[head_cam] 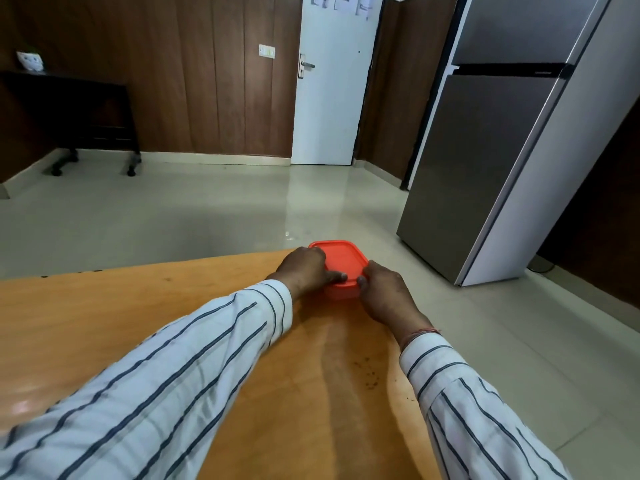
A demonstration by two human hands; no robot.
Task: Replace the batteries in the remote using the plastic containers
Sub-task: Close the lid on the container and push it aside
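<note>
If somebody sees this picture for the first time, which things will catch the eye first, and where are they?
The eye goes first to the orange plastic container, lid on, at the far edge of the wooden table. The left hand and the right hand, in striped sleeves, hold it from both sides. Behind it on the right stands a tall grey refrigerator, beside a white door.

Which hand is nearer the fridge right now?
Right. The right hand grips the orange container's right side, toward the fridge; the left hand holds the container's left side, farther away.
</note>
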